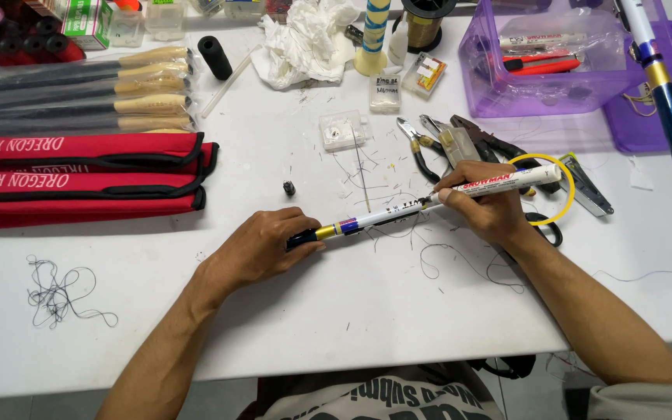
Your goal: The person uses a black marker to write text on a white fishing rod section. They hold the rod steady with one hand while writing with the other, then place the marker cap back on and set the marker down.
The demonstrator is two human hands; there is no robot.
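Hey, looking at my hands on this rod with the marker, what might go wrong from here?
1. The left hand alone steadies the rod section; if it rolls, the marker in the right hand may smear its stroke.
2. Loose threads lie under the rod and might stick to wet ink.
3. The right forearm sits near the scissors.

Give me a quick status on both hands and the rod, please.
Left hand closed on thin white rod with blue and gold bands. Right hand holds white marker pen, tip on rod. Loose black threads beneath.
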